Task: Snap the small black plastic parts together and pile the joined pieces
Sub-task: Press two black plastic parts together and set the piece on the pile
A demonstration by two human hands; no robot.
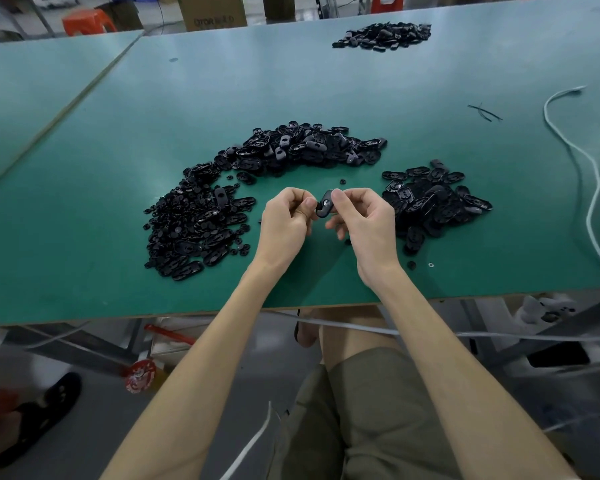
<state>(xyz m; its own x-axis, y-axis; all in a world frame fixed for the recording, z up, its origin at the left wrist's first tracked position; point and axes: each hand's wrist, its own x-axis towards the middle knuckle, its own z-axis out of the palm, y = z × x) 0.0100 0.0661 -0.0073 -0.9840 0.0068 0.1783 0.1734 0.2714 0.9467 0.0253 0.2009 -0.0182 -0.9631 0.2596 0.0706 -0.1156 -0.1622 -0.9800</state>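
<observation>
Well, right hand [364, 220] pinched the oval shell [324, 206] by its rim above the table [326, 81], left hand [284, 220] pinched a tiny stud [313, 204] at its hole; both prob. light, stiff, slippery.

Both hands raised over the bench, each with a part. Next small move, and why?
Probably press the small round piece pinched in the left hand into the hole of the oval part that the right hand holds. The two sit face to face, almost touching, above the green table, and they do not look snapped together yet.
</observation>
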